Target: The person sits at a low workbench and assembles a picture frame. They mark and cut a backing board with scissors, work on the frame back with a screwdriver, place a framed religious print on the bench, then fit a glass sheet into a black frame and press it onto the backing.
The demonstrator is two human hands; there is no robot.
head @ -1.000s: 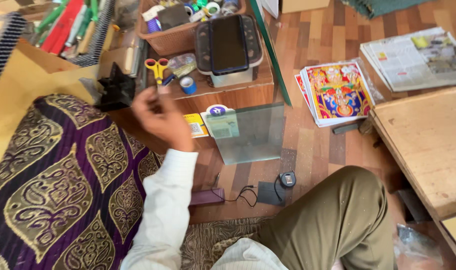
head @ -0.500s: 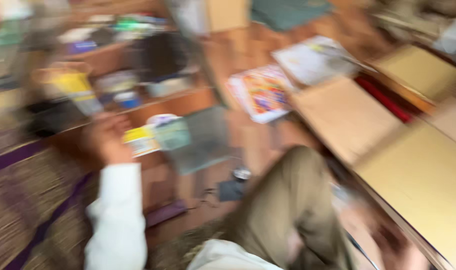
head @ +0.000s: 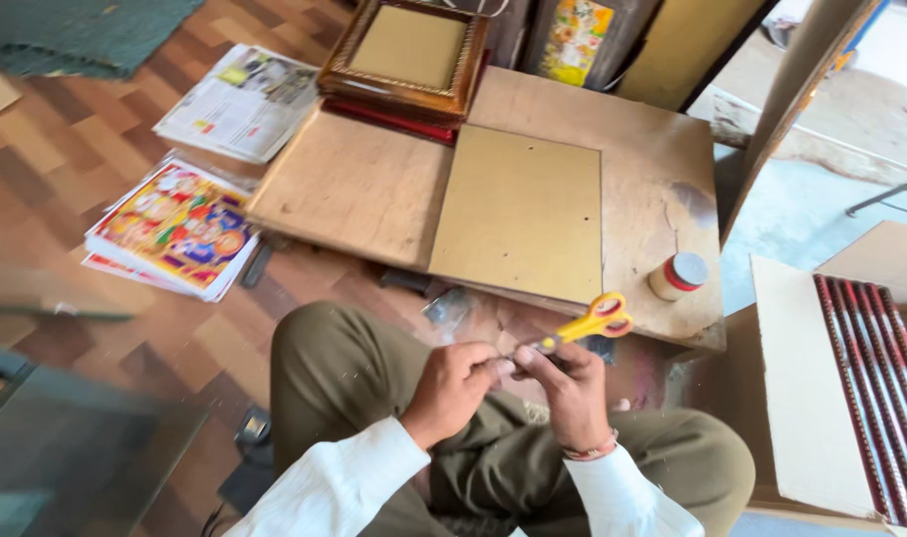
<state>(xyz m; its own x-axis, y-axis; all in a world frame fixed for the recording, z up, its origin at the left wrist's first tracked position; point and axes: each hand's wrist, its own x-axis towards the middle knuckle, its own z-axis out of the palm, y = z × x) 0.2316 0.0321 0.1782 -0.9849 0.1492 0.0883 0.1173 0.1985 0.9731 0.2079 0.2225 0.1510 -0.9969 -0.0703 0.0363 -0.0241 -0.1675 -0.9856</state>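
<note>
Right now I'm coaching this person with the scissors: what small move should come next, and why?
Probably shift the right hand up to the yellow handles. It pinches the scissors low, near the blades, where the left hand meets it, so they cannot yet open to cut.

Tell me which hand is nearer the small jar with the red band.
Right. The right hand, gripping yellow-handled scissors, sits below-left of the jar; the left hand is farther left.
</note>
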